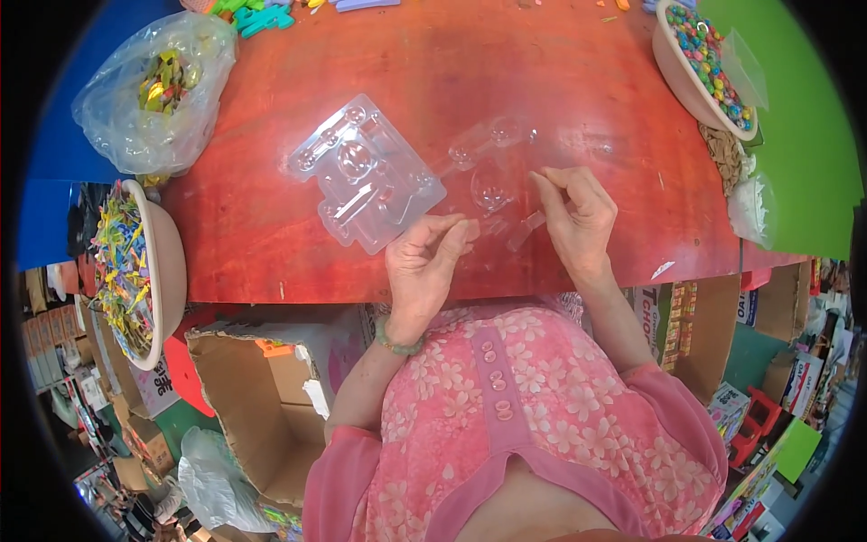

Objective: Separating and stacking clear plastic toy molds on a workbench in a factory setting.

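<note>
A clear plastic blister tray (492,187) with moulded hollows is between my hands, its outline faint against the red tabletop. My left hand (428,262) has thumb and fingers pinched together at the tray's near left side. On the opposite edge, my right hand (578,217) is closed in a pinch on the tray. Just beyond my left hand lies another clear blister tray (358,161), thicker looking, perhaps a stack; its rounded and long hollows catch the light.
Along the left edge are a clear bag (200,116) with yellow-green pieces and a tub (169,271) of colourful small parts. A tub (673,63) of bright beads stands far right, near a small clear bag (751,210). Cardboard boxes (262,397) sit below the table.
</note>
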Demonstrator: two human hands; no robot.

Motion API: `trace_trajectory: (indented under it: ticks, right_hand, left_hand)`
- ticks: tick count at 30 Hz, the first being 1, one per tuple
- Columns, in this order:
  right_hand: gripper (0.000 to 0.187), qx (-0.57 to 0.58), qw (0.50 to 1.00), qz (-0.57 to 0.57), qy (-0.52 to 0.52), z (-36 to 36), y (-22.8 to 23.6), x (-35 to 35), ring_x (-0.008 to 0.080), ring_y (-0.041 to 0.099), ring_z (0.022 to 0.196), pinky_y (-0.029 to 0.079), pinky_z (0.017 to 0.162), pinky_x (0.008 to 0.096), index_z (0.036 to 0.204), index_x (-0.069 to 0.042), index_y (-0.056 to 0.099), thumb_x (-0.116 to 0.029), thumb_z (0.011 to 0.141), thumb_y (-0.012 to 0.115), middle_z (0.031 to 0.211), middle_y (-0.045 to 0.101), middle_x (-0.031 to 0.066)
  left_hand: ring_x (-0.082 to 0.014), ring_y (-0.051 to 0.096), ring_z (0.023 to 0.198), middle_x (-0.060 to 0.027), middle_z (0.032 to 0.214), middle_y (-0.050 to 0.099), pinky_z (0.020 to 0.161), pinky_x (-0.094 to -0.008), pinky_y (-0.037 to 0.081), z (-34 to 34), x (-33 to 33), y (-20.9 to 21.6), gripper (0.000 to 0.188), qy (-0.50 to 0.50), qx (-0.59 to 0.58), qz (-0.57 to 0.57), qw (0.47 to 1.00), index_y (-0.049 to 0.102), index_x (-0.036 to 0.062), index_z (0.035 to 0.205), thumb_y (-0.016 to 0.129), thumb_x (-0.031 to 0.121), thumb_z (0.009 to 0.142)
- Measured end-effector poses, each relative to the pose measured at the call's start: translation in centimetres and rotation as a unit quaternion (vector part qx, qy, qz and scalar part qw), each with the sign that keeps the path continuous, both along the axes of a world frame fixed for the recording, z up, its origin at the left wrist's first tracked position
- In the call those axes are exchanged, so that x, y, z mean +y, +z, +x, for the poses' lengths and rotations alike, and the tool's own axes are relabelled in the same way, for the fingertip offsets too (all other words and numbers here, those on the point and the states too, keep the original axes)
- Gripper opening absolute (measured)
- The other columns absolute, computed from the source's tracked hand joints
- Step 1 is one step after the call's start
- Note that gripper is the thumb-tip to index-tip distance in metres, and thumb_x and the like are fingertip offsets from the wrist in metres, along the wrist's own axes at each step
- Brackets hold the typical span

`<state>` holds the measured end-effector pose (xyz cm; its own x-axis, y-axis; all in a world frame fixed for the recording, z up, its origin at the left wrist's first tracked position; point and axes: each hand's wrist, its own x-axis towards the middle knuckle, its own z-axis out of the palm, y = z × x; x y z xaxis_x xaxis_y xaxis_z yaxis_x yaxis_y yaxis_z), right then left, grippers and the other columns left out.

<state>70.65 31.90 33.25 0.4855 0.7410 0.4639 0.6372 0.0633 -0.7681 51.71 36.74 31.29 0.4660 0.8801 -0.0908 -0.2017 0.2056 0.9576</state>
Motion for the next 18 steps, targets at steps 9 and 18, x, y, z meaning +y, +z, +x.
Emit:
trace_trajectory:
  ticks: [9,18]
  right_hand:
    - [0.011,0.020,0.997,0.037,0.070,0.7,0.2,-0.9,0.0088,0.056,0.059,0.044,0.048,0.0236,0.085,0.001,0.065,0.009,0.079,0.067,0.077,0.060,0.0070]
    - [0.022,-0.094,0.994,0.047,0.018,0.9,-0.4,-1.3,0.0211,0.059,0.080,0.049,0.067,0.0306,0.094,0.001,0.062,0.003,0.075,0.072,0.092,0.060,0.0123]
  left_hand:
    - [-0.0093,0.061,0.088,-0.0049,0.099,0.064,0.078,-0.0230,0.051,0.6,1.9,2.1,0.027,0.063,-0.084,0.028,0.994,0.056,0.0002,0.119,0.058,-0.001,0.092]
    - [-0.0087,0.064,0.075,-0.0046,0.086,0.065,0.066,-0.0200,0.051,0.7,1.5,2.3,0.015,0.103,0.033,0.225,0.968,0.059,0.0000,0.105,0.062,0.002,0.091]
